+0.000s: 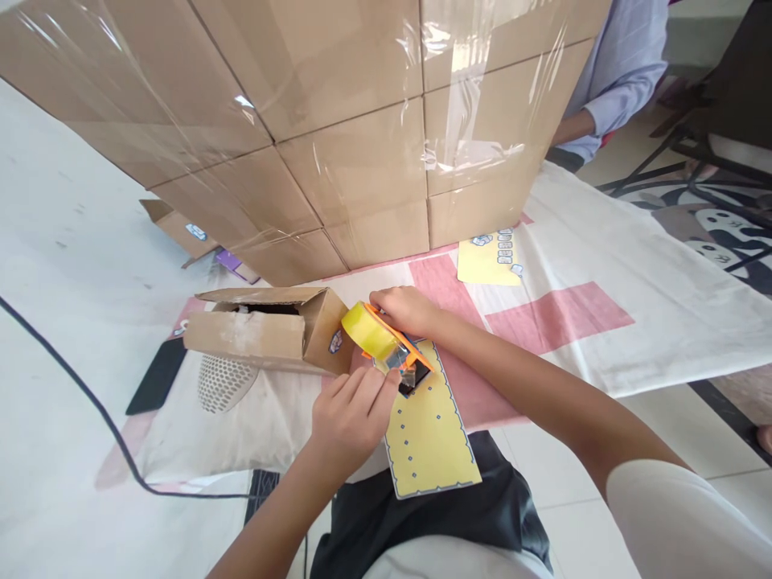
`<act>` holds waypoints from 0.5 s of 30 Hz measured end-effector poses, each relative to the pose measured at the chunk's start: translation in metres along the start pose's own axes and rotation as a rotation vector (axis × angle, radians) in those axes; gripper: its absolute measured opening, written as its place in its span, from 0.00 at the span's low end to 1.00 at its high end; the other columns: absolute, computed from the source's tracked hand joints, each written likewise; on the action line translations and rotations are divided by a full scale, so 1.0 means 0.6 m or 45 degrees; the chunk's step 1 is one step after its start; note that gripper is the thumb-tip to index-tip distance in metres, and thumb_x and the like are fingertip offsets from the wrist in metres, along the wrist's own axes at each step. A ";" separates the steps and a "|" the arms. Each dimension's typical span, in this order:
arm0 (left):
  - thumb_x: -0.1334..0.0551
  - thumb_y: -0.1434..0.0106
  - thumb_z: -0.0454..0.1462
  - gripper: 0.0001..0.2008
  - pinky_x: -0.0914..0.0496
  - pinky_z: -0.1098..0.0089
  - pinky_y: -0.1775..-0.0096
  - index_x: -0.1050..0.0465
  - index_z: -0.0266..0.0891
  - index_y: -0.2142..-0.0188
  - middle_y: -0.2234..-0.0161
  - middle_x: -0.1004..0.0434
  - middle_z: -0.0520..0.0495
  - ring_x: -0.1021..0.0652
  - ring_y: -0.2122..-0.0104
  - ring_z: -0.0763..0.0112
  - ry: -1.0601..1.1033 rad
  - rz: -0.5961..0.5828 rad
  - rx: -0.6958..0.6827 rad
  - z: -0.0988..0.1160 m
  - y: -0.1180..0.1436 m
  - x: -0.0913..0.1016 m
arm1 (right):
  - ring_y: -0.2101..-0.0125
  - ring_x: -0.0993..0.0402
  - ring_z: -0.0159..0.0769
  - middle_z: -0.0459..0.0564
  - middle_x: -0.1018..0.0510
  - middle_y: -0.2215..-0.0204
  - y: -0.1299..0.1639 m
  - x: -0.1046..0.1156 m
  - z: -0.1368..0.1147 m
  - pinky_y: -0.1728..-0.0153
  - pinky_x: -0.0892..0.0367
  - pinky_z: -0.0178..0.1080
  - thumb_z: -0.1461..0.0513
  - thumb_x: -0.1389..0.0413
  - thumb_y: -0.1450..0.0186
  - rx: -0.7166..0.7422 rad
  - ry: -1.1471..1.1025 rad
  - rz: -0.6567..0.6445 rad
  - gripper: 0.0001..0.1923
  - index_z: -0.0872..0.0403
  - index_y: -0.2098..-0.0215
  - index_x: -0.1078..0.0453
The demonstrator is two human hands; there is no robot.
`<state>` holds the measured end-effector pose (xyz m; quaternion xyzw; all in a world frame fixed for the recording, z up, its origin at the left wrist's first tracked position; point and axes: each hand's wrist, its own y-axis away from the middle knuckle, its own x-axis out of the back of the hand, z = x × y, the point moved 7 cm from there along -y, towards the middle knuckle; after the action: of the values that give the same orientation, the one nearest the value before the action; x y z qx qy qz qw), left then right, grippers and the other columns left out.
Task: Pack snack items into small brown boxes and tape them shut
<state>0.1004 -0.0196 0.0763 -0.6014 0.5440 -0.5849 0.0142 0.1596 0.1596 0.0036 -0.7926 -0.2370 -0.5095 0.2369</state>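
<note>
A wrapped carton stack walls off the far side, while the cloth (right of the yellow card) lies open.

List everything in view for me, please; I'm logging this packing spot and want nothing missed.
tape dispenser: one, orange with a yellow roll, between both hands
small carton: one, brown, open, lying left of the dispenser
yellow card: one, under the hands
second yellow card: one, at the foot of the big box
big box: one, brown, taped, filling the top
cloth: one, white with pink blocks, on the floor
mesh piece: one, white, below the carton
black cable: one, left floor
other person's sleeve: one, pale blue, top right
left hand: fingers at the tape end
right hand: grips the dispenser
</note>
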 end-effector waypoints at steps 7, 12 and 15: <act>0.33 0.37 0.28 0.06 0.40 0.66 0.72 0.28 0.37 0.67 0.77 0.32 0.53 0.31 0.77 0.72 -0.104 -0.111 -0.024 0.001 0.018 -0.004 | 0.63 0.24 0.40 0.51 0.18 0.59 0.002 0.031 0.041 0.69 0.47 0.39 0.55 0.51 0.25 -0.177 -0.048 0.194 0.12 0.52 0.57 0.29; 0.34 0.36 0.28 0.08 0.43 0.67 0.74 0.30 0.38 0.69 0.78 0.34 0.54 0.32 0.78 0.73 -0.246 -0.123 -0.012 -0.024 0.012 -0.006 | 0.65 0.23 0.41 0.52 0.18 0.63 0.001 0.067 0.096 0.71 0.48 0.38 0.54 0.54 0.25 -0.426 -0.109 0.394 0.16 0.52 0.57 0.28; 0.36 0.34 0.29 0.07 0.43 0.67 0.74 0.30 0.39 0.69 0.78 0.36 0.54 0.33 0.78 0.73 -0.290 -0.088 -0.035 -0.025 -0.001 -0.010 | 0.64 0.23 0.41 0.53 0.17 0.63 -0.001 0.068 0.106 0.71 0.48 0.38 0.55 0.54 0.25 -0.491 -0.150 0.413 0.16 0.52 0.59 0.27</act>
<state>0.0917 -0.0061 0.0776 -0.6825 0.5257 -0.5055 0.0476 0.2182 0.2047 0.0178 -0.8791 -0.0186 -0.4535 0.1458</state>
